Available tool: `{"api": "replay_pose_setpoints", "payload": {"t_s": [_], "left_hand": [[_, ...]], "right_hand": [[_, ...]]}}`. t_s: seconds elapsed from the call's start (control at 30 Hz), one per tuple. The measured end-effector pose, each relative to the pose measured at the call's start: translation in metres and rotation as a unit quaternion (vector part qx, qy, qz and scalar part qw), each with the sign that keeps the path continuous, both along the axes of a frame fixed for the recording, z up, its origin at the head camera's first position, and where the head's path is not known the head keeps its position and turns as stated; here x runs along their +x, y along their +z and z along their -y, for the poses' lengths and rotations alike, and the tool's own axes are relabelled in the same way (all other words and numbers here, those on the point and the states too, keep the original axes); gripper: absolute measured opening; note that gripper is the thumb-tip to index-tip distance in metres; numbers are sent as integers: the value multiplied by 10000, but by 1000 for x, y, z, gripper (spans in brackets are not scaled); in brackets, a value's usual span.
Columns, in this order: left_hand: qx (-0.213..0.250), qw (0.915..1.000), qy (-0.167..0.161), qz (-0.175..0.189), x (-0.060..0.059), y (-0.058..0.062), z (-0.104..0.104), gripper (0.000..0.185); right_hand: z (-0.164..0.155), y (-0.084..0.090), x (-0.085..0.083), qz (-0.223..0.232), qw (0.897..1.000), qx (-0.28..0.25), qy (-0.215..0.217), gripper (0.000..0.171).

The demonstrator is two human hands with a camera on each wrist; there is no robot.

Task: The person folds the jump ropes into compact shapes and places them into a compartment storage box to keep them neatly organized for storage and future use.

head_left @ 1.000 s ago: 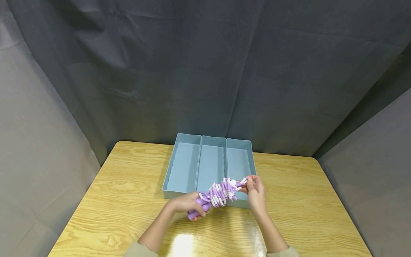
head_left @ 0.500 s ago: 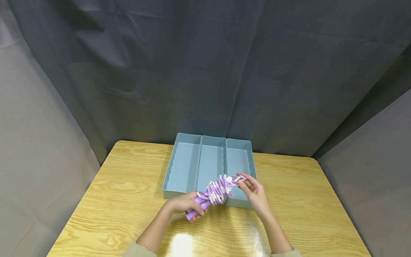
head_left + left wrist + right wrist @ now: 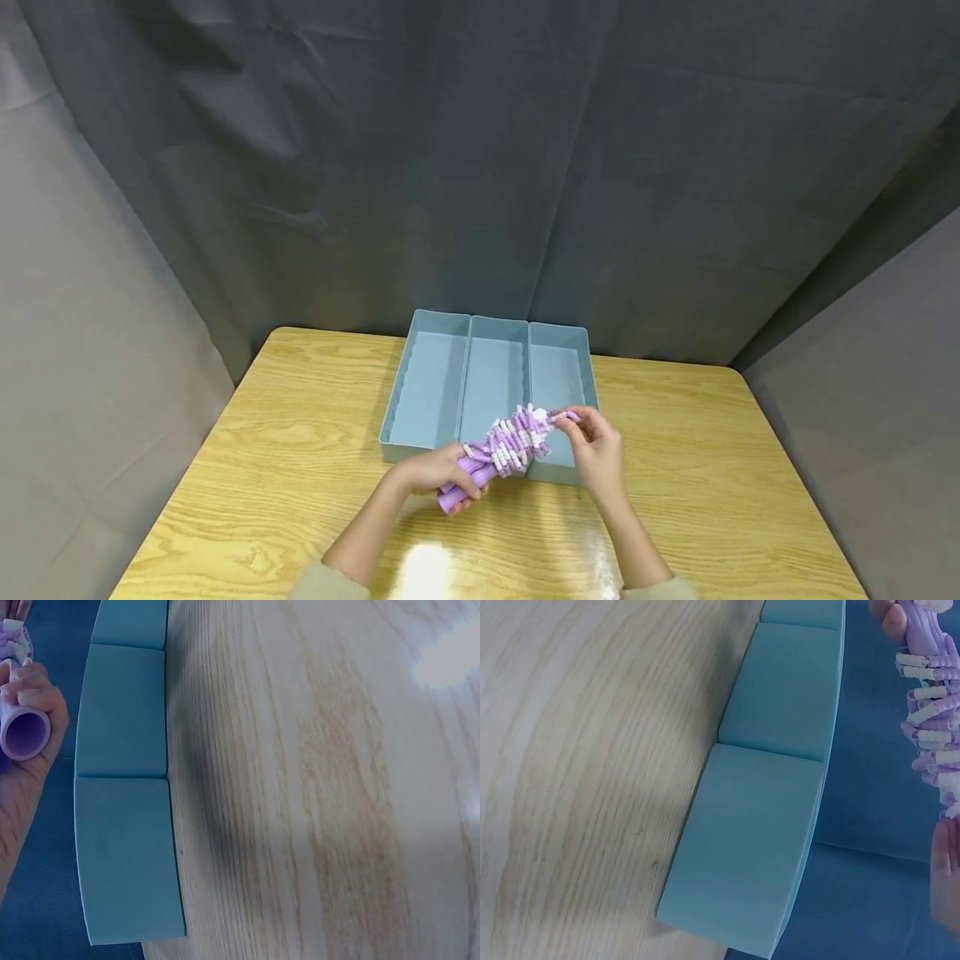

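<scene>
A purple and white beaded skipping rope (image 3: 508,444) is wound round its purple handles (image 3: 457,488) and held just above the near edge of a light blue three-compartment tray (image 3: 425,321). My left hand (image 3: 435,472) grips the handles at the lower left end; the left wrist view shows the hollow handle end (image 3: 25,732) in my curled fingers. My right hand (image 3: 596,446) pinches the free beaded end (image 3: 564,415) at the upper right. The right wrist view shows the wound beads (image 3: 934,724) over the tray (image 3: 757,847).
The tray sits at the middle back of a wooden table (image 3: 285,467), its three compartments holding nothing. Dark grey curtains (image 3: 480,167) close off the back and both sides. Bare tabletop lies left, right and in front of the tray.
The right hand let its pinch loosen, then closed again on the rope's end. The bundle dropped slightly and shifted a little left toward the tray's near edge.
</scene>
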State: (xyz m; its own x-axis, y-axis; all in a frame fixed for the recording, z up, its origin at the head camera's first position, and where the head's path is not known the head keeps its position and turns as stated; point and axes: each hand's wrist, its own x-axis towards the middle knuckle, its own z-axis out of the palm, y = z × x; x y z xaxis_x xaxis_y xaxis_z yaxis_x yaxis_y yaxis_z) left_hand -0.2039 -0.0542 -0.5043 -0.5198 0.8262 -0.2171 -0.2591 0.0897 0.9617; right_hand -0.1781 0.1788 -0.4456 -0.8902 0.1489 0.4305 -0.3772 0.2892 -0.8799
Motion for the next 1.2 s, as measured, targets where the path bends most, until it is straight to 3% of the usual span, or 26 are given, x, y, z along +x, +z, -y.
{"api": "replay_pose_setpoints", "payload": {"t_s": [0.17,0.3,0.33,0.37,0.43,0.5,0.57,0.6,0.7,0.9,1.03,1.2], "left_hand": [[-32,9999,-49,150,0,2,1,25],[-31,9997,-106,194,0,2,2,33],[-23,9997,-131,188,0,2,2,36],[8,9997,-164,169,0,2,2,38],[48,9996,-249,145,0,1,2,38],[84,9993,-345,116,0,1,2,38],[133,9990,-413,99,0,1,2,37],[135,9989,-435,106,0,1,2,37],[126,9988,-449,116,0,1,3,37],[54,9986,-518,117,0,0,4,37],[112,9983,-554,100,1,0,4,39],[167,9983,-544,130,1,0,4,40]], "right_hand": [[-5,-7,-5,344,9989,-293,135,6],[-15,-24,-15,458,9947,-739,550,13],[-17,-25,-16,432,9903,-1021,831,12],[-24,-43,-26,401,9842,-1298,1138,12],[-36,-64,-36,331,9696,-1710,1721,9],[-40,-69,-38,528,9579,-1981,2010,13],[-41,-70,-38,834,9558,-2004,1982,19],[-37,-51,-29,1056,9576,-1948,1840,21],[-26,-21,-17,1822,9518,-1943,1518,22],[-26,-4,-13,2839,9139,-2458,1538,8],[-32,-7,-16,2991,8899,-2821,1977,11],[-40,-12,-18,3061,8523,-3343,2608,18]]}}
